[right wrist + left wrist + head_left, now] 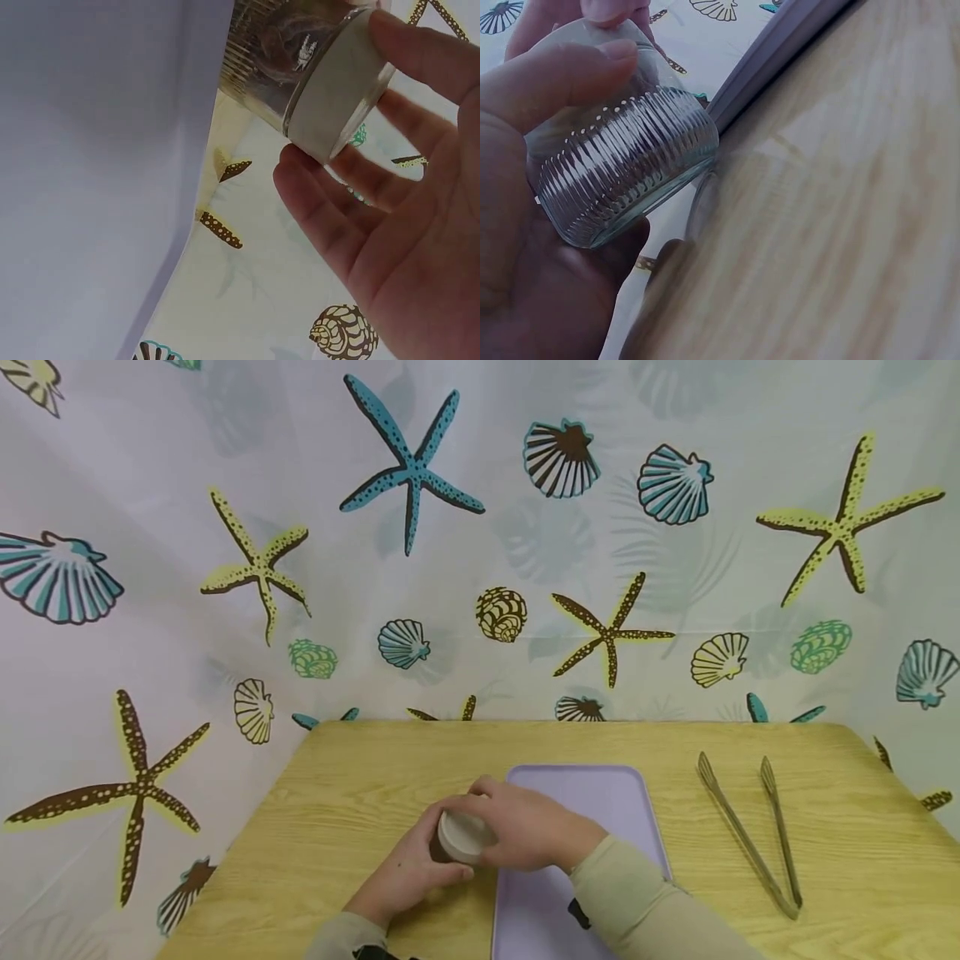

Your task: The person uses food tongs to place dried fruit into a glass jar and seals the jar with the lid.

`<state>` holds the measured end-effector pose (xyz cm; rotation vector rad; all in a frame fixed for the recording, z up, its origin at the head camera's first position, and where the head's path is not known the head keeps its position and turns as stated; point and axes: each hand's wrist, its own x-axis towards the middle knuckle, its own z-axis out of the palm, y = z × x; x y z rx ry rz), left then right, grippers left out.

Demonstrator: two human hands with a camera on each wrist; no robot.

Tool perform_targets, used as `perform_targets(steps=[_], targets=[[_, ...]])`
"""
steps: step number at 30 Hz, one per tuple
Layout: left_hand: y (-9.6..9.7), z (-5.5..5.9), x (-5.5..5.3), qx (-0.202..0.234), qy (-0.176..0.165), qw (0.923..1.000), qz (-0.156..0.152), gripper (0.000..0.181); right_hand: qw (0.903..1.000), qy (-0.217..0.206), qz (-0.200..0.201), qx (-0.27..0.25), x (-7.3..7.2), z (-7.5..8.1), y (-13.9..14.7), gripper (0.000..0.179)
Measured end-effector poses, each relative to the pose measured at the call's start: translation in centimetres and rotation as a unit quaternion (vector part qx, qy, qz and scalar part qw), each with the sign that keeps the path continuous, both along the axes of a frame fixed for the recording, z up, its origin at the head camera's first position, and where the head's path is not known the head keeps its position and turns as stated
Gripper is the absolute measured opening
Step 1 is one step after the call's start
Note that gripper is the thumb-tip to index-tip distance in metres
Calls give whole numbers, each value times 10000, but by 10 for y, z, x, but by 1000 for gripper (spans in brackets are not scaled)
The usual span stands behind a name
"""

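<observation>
A small clear glass jar (634, 161) with ribbed sides is between my two hands, over the table just left of the tray. My left hand (411, 870) grips its body, thumb along the near side in the left wrist view. On top sits a pale, off-white lid (336, 88), which my right hand (525, 823) pinches round the rim with thumb and fingers. The jar looks tilted in both wrist views. Through the glass no clear contents can be made out. From the head view mostly the lid shows, the body being hidden by the hands.
A lilac rectangular tray (536, 906) lies on the wood-grain table (360, 768), partly under my right forearm. Metal tongs (750, 843) lie spread to its right. A curtain (480, 552) printed with shells and starfish hangs behind and at the sides.
</observation>
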<state>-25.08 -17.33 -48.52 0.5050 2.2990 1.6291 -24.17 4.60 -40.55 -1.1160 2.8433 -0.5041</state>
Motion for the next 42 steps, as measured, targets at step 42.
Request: perform_targets(steps=[42], targets=[[2,-2,1,-20,80,9999,142,97,9979,378,-379,358,9,-3,-4,76]])
